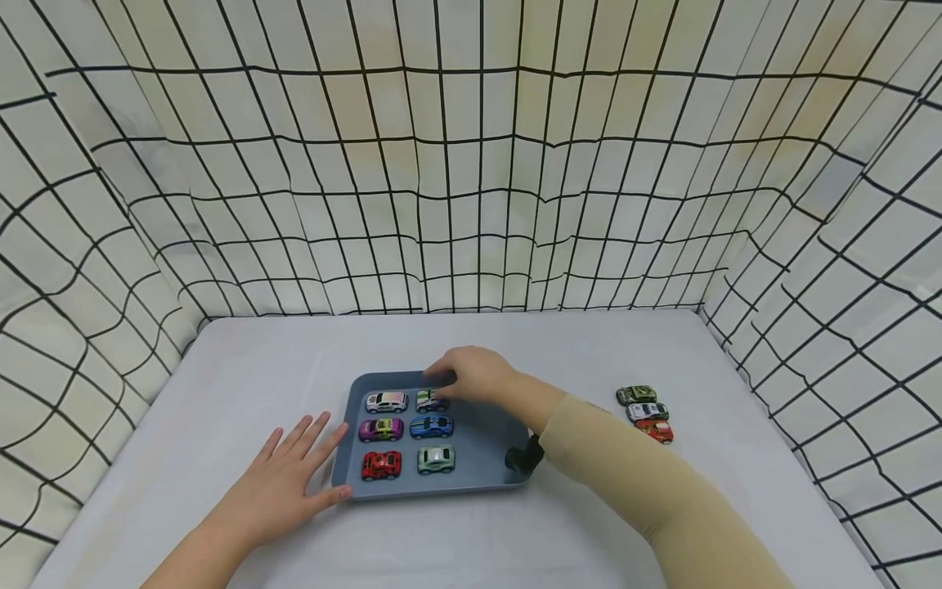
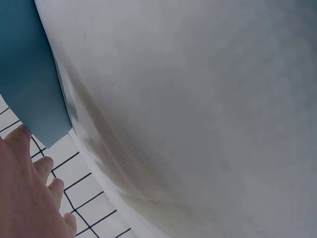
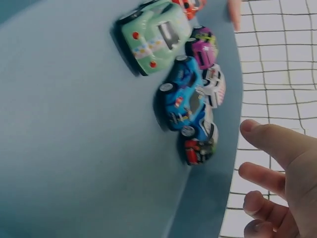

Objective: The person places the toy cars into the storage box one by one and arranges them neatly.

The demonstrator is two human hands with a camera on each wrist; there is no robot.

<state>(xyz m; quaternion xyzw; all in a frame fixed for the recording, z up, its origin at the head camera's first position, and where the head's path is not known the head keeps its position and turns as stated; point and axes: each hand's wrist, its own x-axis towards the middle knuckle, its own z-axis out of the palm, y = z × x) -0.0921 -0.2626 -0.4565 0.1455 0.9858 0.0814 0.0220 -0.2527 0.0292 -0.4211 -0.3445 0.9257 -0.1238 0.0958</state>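
Note:
A blue-grey tray [image 1: 482, 442] holds several toy cars in two columns. My left hand [image 1: 283, 487] lies with fingers spread at the tray's left edge, thumb by the near left corner. Over the far side, my right hand [image 1: 474, 372] is above a multicoloured toy car [image 1: 427, 401] that it partly covers. In the right wrist view its thumb and fingers stand apart with nothing between them. Near that car are a blue car [image 1: 432, 426], a white-and-pink car [image 1: 386, 402], a purple car [image 1: 380, 429], a red car [image 1: 381, 465] and a mint-green car [image 1: 437, 459].
Right of the tray, a green camouflage car [image 1: 636, 395], a white-and-black car [image 1: 648, 411] and a red car [image 1: 655, 431] sit close together on the white table [image 1: 574, 532]. A black wrist strap [image 1: 524, 456] overlaps the tray's right side. Black netting [image 1: 478, 192] encloses the back and sides.

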